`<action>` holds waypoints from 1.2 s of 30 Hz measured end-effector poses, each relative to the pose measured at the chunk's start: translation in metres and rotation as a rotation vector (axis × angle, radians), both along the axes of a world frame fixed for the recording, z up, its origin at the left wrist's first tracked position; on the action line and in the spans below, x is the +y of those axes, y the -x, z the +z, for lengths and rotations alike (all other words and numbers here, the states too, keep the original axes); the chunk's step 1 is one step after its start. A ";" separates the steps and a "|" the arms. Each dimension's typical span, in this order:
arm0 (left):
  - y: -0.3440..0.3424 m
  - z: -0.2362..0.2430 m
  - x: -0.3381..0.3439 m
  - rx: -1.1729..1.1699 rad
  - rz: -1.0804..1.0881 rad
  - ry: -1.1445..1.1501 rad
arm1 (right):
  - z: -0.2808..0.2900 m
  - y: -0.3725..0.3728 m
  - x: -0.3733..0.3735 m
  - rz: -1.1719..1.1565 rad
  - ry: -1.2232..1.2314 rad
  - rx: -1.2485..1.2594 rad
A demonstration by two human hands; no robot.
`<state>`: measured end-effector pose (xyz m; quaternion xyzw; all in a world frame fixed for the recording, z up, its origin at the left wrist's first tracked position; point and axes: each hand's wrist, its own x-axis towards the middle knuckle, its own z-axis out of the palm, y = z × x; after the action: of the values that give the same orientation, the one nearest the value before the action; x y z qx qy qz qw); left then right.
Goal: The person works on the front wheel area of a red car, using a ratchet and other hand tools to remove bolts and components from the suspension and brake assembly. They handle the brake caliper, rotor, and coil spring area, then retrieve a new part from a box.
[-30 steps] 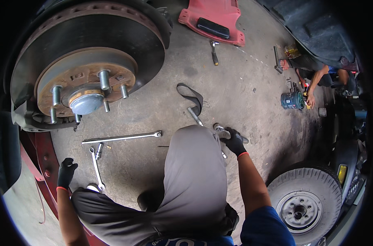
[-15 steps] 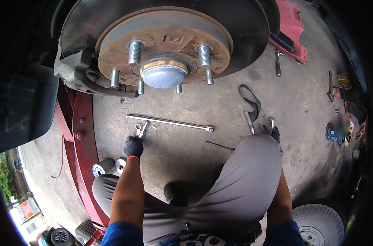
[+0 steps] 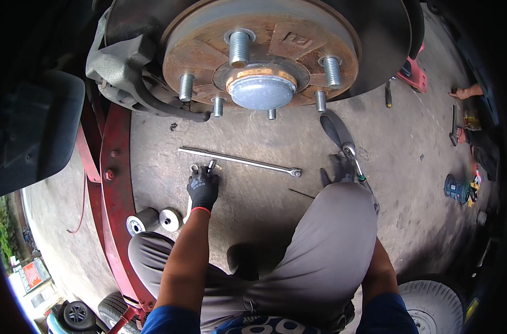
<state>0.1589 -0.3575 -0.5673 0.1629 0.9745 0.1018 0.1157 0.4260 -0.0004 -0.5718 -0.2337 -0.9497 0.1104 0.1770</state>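
My left hand (image 3: 202, 191), in a dark glove, is low over the floor with its fingers curled on a small chrome socket (image 3: 211, 165). A combination wrench (image 3: 187, 211) passes under that hand, its ring end showing past the fingers. My right hand (image 3: 339, 168), also gloved, is beyond my knee with its fingers apart. Just to its right lies a ratchet (image 3: 349, 150) with a dark and green handle. A black strap (image 3: 336, 129) lies ahead of it. Between my hands a long chrome breaker bar (image 3: 239, 161) rests on the concrete, with a thin dark rod (image 3: 302, 193) nearer me.
A rusty wheel hub (image 3: 209, 55) with bare studs hangs overhead, beside a brake caliper (image 3: 122, 69). A red jack frame (image 3: 117, 195) stands at left, near two filter-like cylinders (image 3: 145, 220). Another person's hand (image 3: 466, 92) shows at far right, above a dark teal container (image 3: 456, 189).
My left hand has moved forward over the wrench and onto the socket. My right hand has come off the ratchet, which now lies farther left. The whole view has shifted.
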 end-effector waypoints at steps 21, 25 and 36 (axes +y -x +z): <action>-0.043 -0.049 -0.027 -1.044 0.892 -1.345 | 0.014 -0.060 -0.046 -0.200 0.300 0.011; -0.001 -0.032 -0.058 -0.573 0.747 -0.863 | 0.022 -0.123 -0.022 0.078 0.287 -0.352; 0.039 -0.066 -0.155 -0.096 0.367 0.219 | -0.017 -0.086 -0.065 -0.021 0.439 -0.390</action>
<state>0.1198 -0.5128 -0.6335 -0.0358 0.9865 0.0226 0.1585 0.5115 -0.0659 -0.5884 -0.2930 -0.9167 0.2644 -0.0626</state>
